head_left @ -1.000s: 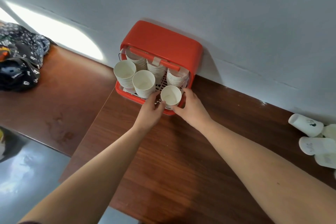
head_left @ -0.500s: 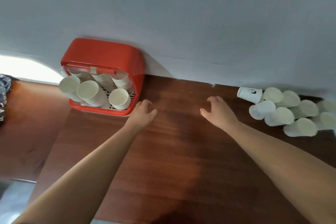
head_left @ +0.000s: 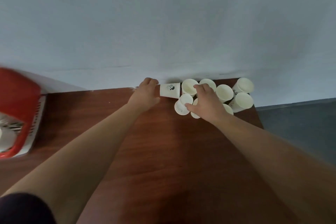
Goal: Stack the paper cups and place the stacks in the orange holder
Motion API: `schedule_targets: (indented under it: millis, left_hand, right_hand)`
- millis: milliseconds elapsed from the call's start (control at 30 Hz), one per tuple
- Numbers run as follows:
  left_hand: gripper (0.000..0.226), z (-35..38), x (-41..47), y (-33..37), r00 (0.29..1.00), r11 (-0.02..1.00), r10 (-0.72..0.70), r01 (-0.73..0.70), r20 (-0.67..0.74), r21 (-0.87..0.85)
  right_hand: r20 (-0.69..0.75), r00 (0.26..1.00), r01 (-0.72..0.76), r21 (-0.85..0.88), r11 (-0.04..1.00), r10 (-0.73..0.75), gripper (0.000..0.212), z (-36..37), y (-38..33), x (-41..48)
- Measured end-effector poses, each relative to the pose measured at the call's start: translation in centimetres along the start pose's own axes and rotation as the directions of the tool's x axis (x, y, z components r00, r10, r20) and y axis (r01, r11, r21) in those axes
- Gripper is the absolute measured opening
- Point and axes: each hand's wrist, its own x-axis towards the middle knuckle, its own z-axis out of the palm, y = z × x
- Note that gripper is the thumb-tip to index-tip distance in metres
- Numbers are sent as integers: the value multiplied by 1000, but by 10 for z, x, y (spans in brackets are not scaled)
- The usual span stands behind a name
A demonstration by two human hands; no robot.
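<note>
Swings both hands away from the holder (head_left: 20, 107), now at far left, to the loose cups (head_left: 224, 92) by the wall. Curls left hand (head_left: 145, 94) against the base of a printed cup (head_left: 170, 90), grip unclear; spreads right hand (head_left: 205, 103) over the pile. Begins, likely, another stack.

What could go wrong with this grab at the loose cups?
1. The loose cups lie on their sides by the right edge of the table; the right hand, spread over them, could roll one off.
2. The left hand meets the printed cup at its base and may shove it.
</note>
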Motion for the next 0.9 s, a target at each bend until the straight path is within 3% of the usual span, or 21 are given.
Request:
schedule_targets:
  millis: [167,367,733,900]
  left_hand:
    - [76,40,49,9,994,987,41,-56,103,152]
    - [73,70,65,-7,995,983,-15,-3,98,182]
    - [69,59,-10,-53,974,961,-227,226,16,-160]
    - [70,38,-56,-77,919,819,-395,348,-8,-457]
  right_hand:
    - [28,994,110,-86,990,-108,67,31,14,23]
    - [-64,976,193,-179,965,-207,50,59,20,35]
    - [-25,936,343,-165,925,-351,47,68,-8,22]
    - [-31,946,324,-9,946,-324,67,60,-43,13]
